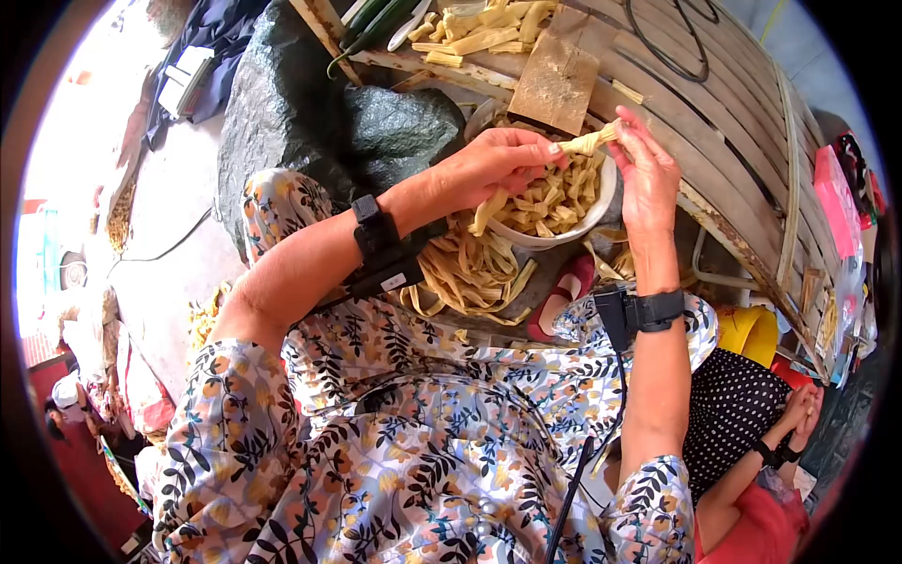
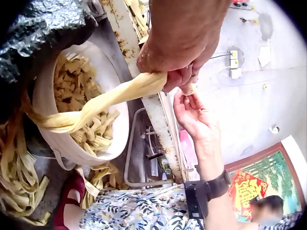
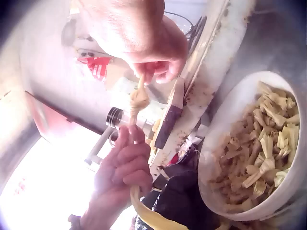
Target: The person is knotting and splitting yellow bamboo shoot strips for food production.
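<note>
A pale yellow strip (image 1: 587,143) runs between both hands above a white bucket (image 1: 606,202) of short knotted pieces. The left hand (image 1: 496,164) grips it with curled fingers, and its long tail hangs down by the bucket's rim. Thumb and fingers of the right hand (image 1: 648,174) pinch the other end. In the right wrist view a knot (image 3: 139,99) shows in the stretch between the right hand (image 3: 144,40) and the left hand (image 3: 125,165). The left wrist view shows the strip's tail (image 2: 105,99) crossing over the bucket, below the left hand (image 2: 177,52).
Beyond the bucket stands a slatted wooden table (image 1: 714,141) with a rusty edge, a wooden board (image 1: 556,85) and a pile of yellow pieces (image 1: 489,28). Long loose strips (image 1: 474,273) lie beside the bucket. Dark plastic sheeting (image 1: 395,122) is at the left; another person (image 1: 761,489) sits at right.
</note>
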The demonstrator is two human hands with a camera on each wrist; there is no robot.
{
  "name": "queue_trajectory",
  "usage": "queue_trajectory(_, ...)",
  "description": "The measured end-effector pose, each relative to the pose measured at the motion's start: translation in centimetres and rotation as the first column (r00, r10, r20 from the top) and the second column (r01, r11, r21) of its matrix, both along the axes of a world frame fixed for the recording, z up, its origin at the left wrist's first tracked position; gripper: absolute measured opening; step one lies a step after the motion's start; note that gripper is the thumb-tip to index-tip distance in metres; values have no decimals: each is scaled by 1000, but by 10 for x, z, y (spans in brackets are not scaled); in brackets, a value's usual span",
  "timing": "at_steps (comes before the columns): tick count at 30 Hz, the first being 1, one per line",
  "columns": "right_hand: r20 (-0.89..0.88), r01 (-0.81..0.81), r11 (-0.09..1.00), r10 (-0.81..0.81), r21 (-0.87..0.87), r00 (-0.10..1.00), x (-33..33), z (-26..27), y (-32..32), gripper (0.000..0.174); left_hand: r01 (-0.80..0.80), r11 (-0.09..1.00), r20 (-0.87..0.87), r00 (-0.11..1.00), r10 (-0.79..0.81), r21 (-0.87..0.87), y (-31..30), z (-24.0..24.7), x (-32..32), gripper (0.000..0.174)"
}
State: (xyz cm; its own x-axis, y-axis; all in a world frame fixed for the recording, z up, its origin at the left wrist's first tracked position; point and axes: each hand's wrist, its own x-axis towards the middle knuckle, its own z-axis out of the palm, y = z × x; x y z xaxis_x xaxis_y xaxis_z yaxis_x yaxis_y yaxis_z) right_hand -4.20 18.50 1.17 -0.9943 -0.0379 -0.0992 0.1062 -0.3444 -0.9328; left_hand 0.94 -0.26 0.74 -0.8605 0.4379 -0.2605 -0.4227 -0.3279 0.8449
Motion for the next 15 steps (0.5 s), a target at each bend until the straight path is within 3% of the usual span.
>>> queue_trajectory(3, 24, -127, 992, 126, 13, 992, -1, -6, 4, 16, 16, 999, 29, 999, -15, -27, -7, -6, 1, 28)
queue_trajectory(4, 31, -270, 962, 269, 34, 962, -2, -4, 7, 22, 43, 999, 45, 998, -44, 11, -10, -8, 0, 28)
queue_trajectory(8, 141, -452, 878, 433, 159, 891, 11, 0, -5, 39, 104, 989, 68, 991, -111, 103, -16, -14, -1, 26)
queue_trajectory(9, 151, -506, 846, 485, 167, 861, 13, 0, -11, 33, 111, 988, 64, 991, -118, 111, -15, -13, -1, 26)
queue_trajectory(11, 74, -510, 854, 505, 101, 860, 14, -3, -19, 24, 100, 992, 52, 993, -104, 80, -13, -11, -2, 26)
queue_trajectory(15, 84, -420, 908, 419, -6, 904, 5, -3, -19, 15, 100, 993, 1, 995, -101, -64, -24, -2, -15, 25)
